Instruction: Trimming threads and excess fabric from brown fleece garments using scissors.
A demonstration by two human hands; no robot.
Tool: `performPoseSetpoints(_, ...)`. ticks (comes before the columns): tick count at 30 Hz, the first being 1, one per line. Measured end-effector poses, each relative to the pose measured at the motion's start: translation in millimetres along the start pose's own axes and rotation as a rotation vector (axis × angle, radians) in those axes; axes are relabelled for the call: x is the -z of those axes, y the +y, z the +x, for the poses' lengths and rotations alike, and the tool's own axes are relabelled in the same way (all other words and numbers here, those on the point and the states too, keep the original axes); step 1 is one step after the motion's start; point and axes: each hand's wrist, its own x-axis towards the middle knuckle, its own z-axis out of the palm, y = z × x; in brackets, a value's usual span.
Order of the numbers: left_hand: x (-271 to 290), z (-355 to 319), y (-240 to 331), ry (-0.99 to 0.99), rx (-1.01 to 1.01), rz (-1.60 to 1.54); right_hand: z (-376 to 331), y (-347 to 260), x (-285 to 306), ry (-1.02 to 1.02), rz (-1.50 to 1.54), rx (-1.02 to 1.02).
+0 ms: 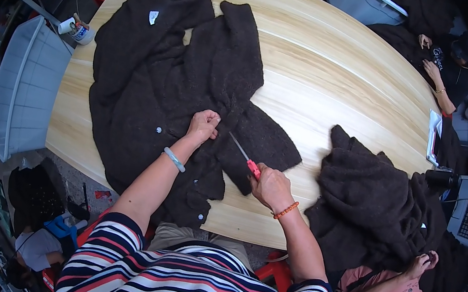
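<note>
The dark brown garment (140, 75) lies spread over the left half of the desk (322, 62), reaching the far edge with one end and the near edge, by the person's body, with the other; the left hand (204, 125) rests over its middle, fingers drawn together — what they pinch, if anything, is too small to tell; the right hand (272, 186) is closed round the handle of a red-handled pointed tool (253, 169), its tip aimed far and left, over the cloth; a dark pile of cloth (363, 186) covers the near right part and runs past the desk edge; only a narrow bare strip separates it from the garment's right corner — the widest open room lies far and right of the hands.
</note>
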Motion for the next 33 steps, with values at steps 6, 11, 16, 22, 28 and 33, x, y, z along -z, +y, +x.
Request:
performPoseSetpoints(6,-22,-29,11,0.229,-0.354,0.583,1,5,-2,0.12,0.098,-0.002)
performPoseSetpoints(11,-5,-38,20,0.231,-0.263,0.44,-8,5,5,0.137,0.099,-0.029)
performPoseSetpoints(16,1,-56,21,0.409,-0.54,0.301,-13,21,0,0.13,0.095,-0.059)
performPoseSetpoints(22,-17,-54,21,0.404,-0.741,0.559,-15,17,-3,0.12,0.099,-0.006)
performPoseSetpoints(28,-10,-20,-10,0.267,-0.426,0.374,-25,3,6,-0.002,-0.01,0.06)
performPoseSetpoints(33,-7,-22,-27,0.256,-0.491,0.295,-17,-8,17,0.037,-0.009,0.052)
